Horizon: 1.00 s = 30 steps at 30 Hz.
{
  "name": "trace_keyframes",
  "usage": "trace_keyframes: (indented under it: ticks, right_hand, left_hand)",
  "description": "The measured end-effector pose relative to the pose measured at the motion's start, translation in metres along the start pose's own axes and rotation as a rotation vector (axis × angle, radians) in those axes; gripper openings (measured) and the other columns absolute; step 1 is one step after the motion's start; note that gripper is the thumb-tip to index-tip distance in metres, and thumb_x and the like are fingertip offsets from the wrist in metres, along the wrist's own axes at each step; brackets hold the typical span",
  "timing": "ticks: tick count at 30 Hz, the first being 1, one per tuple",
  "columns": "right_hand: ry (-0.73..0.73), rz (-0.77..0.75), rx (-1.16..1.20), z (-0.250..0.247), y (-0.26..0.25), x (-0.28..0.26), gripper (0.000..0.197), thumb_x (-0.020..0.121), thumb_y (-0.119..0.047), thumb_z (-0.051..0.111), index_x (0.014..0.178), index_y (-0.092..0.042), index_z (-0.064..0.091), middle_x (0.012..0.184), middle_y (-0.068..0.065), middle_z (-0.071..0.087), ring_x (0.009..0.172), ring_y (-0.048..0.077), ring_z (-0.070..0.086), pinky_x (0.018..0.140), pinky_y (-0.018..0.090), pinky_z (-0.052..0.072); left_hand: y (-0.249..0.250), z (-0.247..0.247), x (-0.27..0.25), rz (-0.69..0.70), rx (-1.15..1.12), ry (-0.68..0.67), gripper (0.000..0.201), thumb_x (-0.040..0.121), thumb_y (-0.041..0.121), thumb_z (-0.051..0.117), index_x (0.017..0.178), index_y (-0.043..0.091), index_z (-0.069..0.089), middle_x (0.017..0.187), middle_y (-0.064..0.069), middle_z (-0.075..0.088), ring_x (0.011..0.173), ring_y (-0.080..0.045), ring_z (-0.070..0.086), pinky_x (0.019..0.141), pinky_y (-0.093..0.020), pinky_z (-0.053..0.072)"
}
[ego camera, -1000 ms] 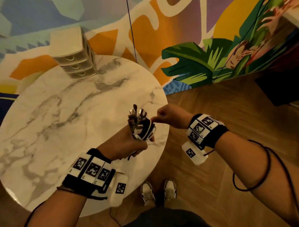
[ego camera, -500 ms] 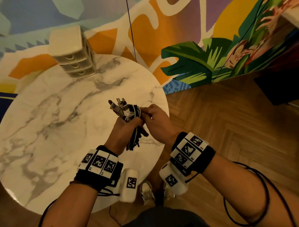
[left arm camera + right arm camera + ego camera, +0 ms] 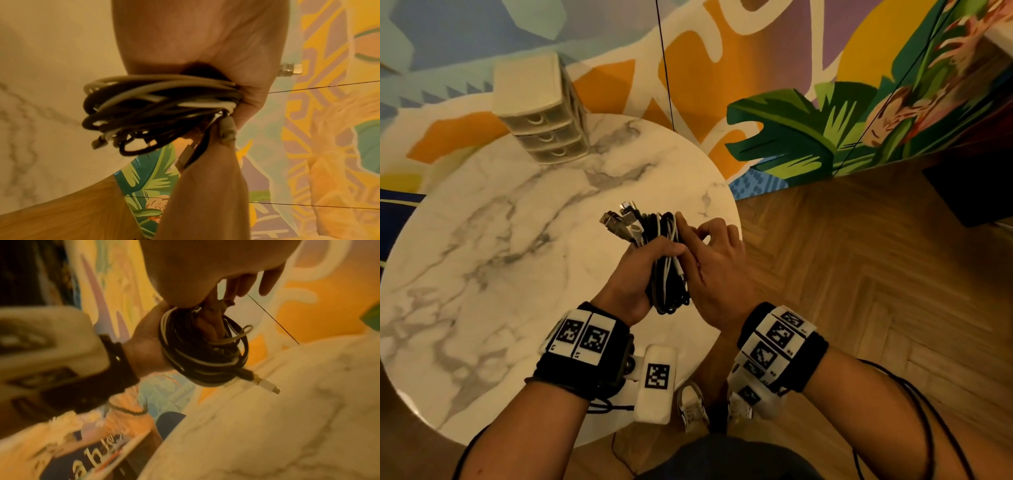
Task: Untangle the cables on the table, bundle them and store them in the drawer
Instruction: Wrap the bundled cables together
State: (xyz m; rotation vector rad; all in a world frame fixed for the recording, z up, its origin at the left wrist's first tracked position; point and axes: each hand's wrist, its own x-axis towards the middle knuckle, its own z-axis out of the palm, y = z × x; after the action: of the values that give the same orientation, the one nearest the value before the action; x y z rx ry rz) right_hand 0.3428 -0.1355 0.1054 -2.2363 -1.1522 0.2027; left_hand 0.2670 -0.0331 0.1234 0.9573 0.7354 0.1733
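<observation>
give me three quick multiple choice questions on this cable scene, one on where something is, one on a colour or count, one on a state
1. Where is the drawer unit?
A. at the table's far edge
B. on the floor
C. in the right hand

2. What colours are the cables in the cable bundle?
A. red and blue
B. black and white
C. all yellow

3. What state are the drawers in?
A. all shut
B. top one pulled out
C. all removed

Answers:
1. A, it stands on the marble table at the far side.
2. B, black and white strands show in all views.
3. A, all three fronts sit flush while the left hand grips the bundle and the right hand pinches at its top.
</observation>
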Motion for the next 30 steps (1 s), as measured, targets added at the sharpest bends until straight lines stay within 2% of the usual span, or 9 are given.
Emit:
trace_keyframes:
  ticks: [3, 6, 10, 12, 14, 16, 19, 25, 30]
  right_hand:
    - [-0.023, -0.067, -0.068, 0.002, 0.001, -0.002, 0.057, 0.096, -0.045, 0.011, 0.147, -0.026, 0.03, 0.111, 0.002, 0.042, 0.097, 0.015, 0.035, 0.084, 0.034, 0.036]
    - [-0.066, -0.076, 0.209, 0.005, 0.006, -0.006, 0.056, 0.095, -0.049, 0.018, 0.146, -0.031, 0.03, 0.116, 0.0, 0.041, 0.105, 0.015, 0.038, 0.092, 0.041, 0.039]
    - [-0.219, 0.307, 0.718, 0.008, -0.001, -0.004, 0.098, 0.072, -0.07, 0.057, 0.148, -0.039, 0.004, 0.148, -0.01, 0.024, 0.135, 0.011, 0.03, 0.11, 0.041, 0.033]
    - [-0.328, 0.43, 0.97, 0.007, -0.008, 0.001, 0.111, 0.075, -0.043, 0.074, 0.149, -0.034, -0.008, 0.144, -0.011, 0.033, 0.13, 0.006, 0.037, 0.11, 0.036, 0.034]
    - [-0.406, 0.5, 1.125, 0.007, -0.009, 0.008, 0.109, 0.081, -0.018, 0.073, 0.15, -0.03, -0.01, 0.125, -0.015, 0.047, 0.123, 0.007, 0.047, 0.107, 0.034, 0.038]
    - [-0.427, 0.509, 1.157, 0.009, -0.011, 0.012, 0.109, 0.078, -0.016, 0.076, 0.15, -0.03, -0.004, 0.123, -0.01, 0.052, 0.123, 0.012, 0.051, 0.107, 0.037, 0.04]
    - [-0.36, 0.503, 1.189, 0.016, -0.015, 0.012, 0.098, 0.076, -0.013, 0.077, 0.149, -0.023, 0.012, 0.114, -0.015, 0.055, 0.114, 0.007, 0.056, 0.101, 0.033, 0.046]
    - [-0.169, 0.413, 1.191, 0.031, -0.02, 0.01, 0.087, 0.071, -0.001, 0.078, 0.14, -0.02, 0.029, 0.12, -0.009, 0.06, 0.109, 0.003, 0.061, 0.094, 0.026, 0.051]
    - [-0.159, 0.572, 1.201, 0.027, -0.018, 0.007, 0.035, 0.097, -0.034, 0.044, 0.126, -0.016, 0.05, 0.109, 0.004, 0.064, 0.088, 0.015, 0.063, 0.068, 0.024, 0.051]
  left_hand:
    - [-0.006, -0.001, 0.001, 0.008, -0.074, 0.023, 0.035, 0.087, 0.008, 0.051, 0.121, 0.004, 0.056, 0.115, -0.014, 0.066, 0.106, -0.029, 0.063, 0.085, -0.038, 0.054]
    - [-0.007, -0.009, 0.004, 0.01, -0.133, 0.046, 0.032, 0.078, 0.011, 0.057, 0.109, 0.007, 0.061, 0.098, -0.012, 0.065, 0.092, -0.029, 0.062, 0.08, -0.038, 0.051]
    - [0.0, -0.014, 0.002, 0.061, -0.124, -0.024, 0.026, 0.072, 0.009, 0.053, 0.097, 0.009, 0.06, 0.066, -0.004, 0.05, 0.065, -0.017, 0.053, 0.07, -0.031, 0.048]
    - [0.003, -0.015, 0.001, 0.059, -0.169, -0.094, 0.027, 0.073, 0.007, 0.049, 0.098, 0.008, 0.058, 0.061, -0.003, 0.046, 0.062, -0.016, 0.052, 0.074, -0.031, 0.05]
    - [0.006, -0.016, 0.0, 0.06, -0.192, -0.137, 0.027, 0.073, 0.006, 0.047, 0.098, 0.007, 0.057, 0.056, 0.0, 0.042, 0.055, -0.013, 0.047, 0.067, -0.026, 0.05]
    - [0.011, -0.018, -0.002, 0.057, -0.189, -0.184, 0.025, 0.075, 0.005, 0.046, 0.099, 0.006, 0.054, 0.055, 0.003, 0.044, 0.051, -0.011, 0.047, 0.056, -0.022, 0.047]
    - [0.018, -0.025, -0.003, 0.051, -0.121, -0.189, 0.022, 0.085, 0.002, 0.036, 0.101, 0.005, 0.051, 0.055, 0.004, 0.056, 0.051, -0.009, 0.056, 0.053, -0.021, 0.049]
    - [0.016, -0.04, -0.002, 0.084, 0.084, 0.029, 0.012, 0.083, 0.001, 0.057, 0.092, 0.006, 0.065, 0.076, -0.01, 0.063, 0.074, -0.02, 0.064, 0.067, -0.029, 0.055]
    - [0.014, -0.049, -0.013, 0.126, -0.14, -0.066, 0.01, 0.074, 0.003, 0.052, 0.082, 0.006, 0.057, 0.057, -0.002, 0.045, 0.056, -0.016, 0.047, 0.067, -0.028, 0.051]
